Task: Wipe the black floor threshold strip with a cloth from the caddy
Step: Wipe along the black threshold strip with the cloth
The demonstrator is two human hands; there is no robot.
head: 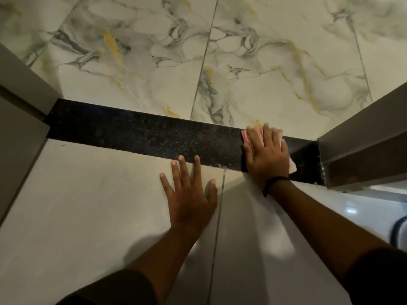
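The black speckled threshold strip (pixel 143 134) runs across the doorway between the marble-patterned tiles and the plain grey tiles. My right hand (pixel 266 154) lies flat on a pink cloth (pixel 292 167), pressing it onto the strip near its right end; only the cloth's edges show around the fingers. My left hand (pixel 190 192) rests flat on the grey tile just in front of the strip, fingers spread, fingertips reaching the strip's near edge. It holds nothing. The caddy is not in view.
Grey door frame posts stand at both ends of the strip, the left frame (pixel 24 89) and the right frame (pixel 361 137). Marble-look floor (pixel 220 51) lies beyond; grey tile (pixel 88 216) lies on my side. A white and dark object (pixel 399 232) shows at the right edge.
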